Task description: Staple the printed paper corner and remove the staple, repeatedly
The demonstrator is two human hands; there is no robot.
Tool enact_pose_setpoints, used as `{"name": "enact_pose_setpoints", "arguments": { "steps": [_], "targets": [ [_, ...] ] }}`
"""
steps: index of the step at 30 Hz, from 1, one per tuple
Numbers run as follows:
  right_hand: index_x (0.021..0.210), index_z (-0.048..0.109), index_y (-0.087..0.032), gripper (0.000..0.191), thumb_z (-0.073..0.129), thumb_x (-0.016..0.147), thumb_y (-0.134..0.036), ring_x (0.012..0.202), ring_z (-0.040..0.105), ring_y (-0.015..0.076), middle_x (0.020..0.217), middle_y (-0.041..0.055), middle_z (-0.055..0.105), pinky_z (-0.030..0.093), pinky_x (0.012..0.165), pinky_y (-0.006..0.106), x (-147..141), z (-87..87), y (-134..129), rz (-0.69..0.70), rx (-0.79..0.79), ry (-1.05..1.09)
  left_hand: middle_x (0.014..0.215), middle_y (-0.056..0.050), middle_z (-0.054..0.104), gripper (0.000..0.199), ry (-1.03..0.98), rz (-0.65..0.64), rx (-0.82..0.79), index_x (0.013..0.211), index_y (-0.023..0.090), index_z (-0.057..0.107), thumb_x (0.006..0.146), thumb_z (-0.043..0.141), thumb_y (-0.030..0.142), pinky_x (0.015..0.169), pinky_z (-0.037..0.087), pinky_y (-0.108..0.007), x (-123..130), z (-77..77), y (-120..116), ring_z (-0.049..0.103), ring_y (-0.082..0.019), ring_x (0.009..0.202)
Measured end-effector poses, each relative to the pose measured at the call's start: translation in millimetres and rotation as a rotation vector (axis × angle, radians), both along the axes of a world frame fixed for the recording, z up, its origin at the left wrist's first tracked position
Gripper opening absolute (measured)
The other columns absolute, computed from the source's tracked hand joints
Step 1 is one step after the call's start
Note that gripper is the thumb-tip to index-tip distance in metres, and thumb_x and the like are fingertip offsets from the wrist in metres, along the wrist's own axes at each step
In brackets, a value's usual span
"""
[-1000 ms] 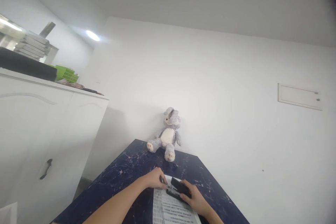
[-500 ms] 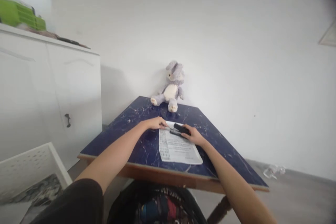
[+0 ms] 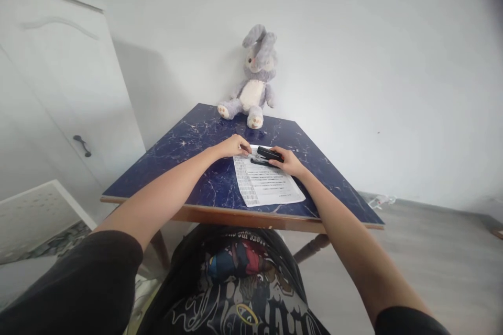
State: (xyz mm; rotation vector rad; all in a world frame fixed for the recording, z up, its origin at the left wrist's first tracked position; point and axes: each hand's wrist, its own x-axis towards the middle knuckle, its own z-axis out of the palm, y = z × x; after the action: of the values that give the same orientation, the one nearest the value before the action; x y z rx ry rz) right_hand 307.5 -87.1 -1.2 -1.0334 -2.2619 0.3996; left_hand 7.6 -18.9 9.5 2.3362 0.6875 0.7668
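View tilted down — black stapler [image 3: 269, 153] agape, right fingers [image 3: 278, 149] gripping it, left fingers [image 3: 244, 146] — hold unclear

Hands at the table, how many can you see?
2: the left hand by the upper left corner of the printed sheet, and the right hand holding the black stapler. Some fingers are hidden.

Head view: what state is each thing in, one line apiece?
Stapler, open, its two halves spread apart.
Right hand, gripping the stapler.
Paper, lying print side up on the table.
Left hand, at the paper's far left corner; whether it grips anything is unclear.
Plush rabbit, sitting upright.
Cabinet door, shut.
White basket, uncovered, partly filled.
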Motion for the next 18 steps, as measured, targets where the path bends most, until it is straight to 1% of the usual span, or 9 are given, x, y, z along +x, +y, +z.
{"name": "enact_pose_setpoints", "arguments": {
  "steps": [2, 5, 10, 15, 18],
  "targets": [
    [0.123, 0.066, -0.016, 0.048, 0.066, 0.092, -0.054, 0.094, 0.067, 0.0257, 0.111, 0.0089, 0.074, 0.051, 0.089, 0.037, 0, 0.8, 0, -0.003, -0.003, -0.006, 0.09, -0.008, 0.081, 0.02, 0.009, -0.016, 0.025, 0.094, 0.015, 0.084, 0.076, 0.082, 0.024, 0.084, 0.051, -0.03, -2, 2.2, -1, 0.073, -0.02, 0.085],
    [0.123, 0.066, -0.016, 0.05, 0.066, 0.092, -0.055, 0.092, 0.067, 0.0255, 0.109, 0.0093, 0.074, 0.051, 0.087, 0.037, 1, 1.2, -1, -0.016, 0.006, -0.026, 0.087, -0.007, 0.08, 0.023, 0.048, -0.03, 0.059, 0.095, 0.015, 0.084, 0.075, 0.083, 0.027, 0.082, 0.05, -0.029, -2, 5.5, -6, 0.072, -0.02, 0.082],
    [0.122, 0.066, -0.016, 0.051, 0.065, 0.091, -0.056, 0.093, 0.067, 0.0265, 0.109, 0.0103, 0.074, 0.052, 0.086, 0.038, 1, 1.5, -1, -0.047, 0.03, -0.06, 0.08, -0.005, 0.077, 0.023, 0.041, 0.004, 0.114, 0.086, 0.013, 0.082, 0.071, 0.085, 0.03, 0.076, 0.049, -0.027, 5, 7.4, -11, 0.07, -0.017, 0.076],
    [0.121, 0.066, -0.019, 0.048, 0.067, 0.091, -0.056, 0.092, 0.069, 0.0268, 0.109, 0.0086, 0.075, 0.054, 0.086, 0.038, 2, 0.2, 1, -0.037, 0.037, -0.055, 0.074, -0.005, 0.076, 0.024, 0.062, 0.005, 0.059, 0.081, 0.014, 0.082, 0.067, 0.088, 0.032, 0.071, 0.048, -0.026, -2, 12.3, -8, 0.069, -0.017, 0.071],
    [0.123, 0.066, -0.019, 0.048, 0.066, 0.092, -0.056, 0.093, 0.07, 0.0277, 0.112, 0.009, 0.075, 0.054, 0.086, 0.039, 4, -0.3, 2, -0.033, 0.032, -0.056, 0.074, -0.004, 0.076, 0.022, 0.102, 0.004, 0.062, 0.082, 0.014, 0.082, 0.068, 0.087, 0.031, 0.072, 0.048, -0.026, -8, 17.7, -8, 0.069, -0.016, 0.071]
  ]
}}
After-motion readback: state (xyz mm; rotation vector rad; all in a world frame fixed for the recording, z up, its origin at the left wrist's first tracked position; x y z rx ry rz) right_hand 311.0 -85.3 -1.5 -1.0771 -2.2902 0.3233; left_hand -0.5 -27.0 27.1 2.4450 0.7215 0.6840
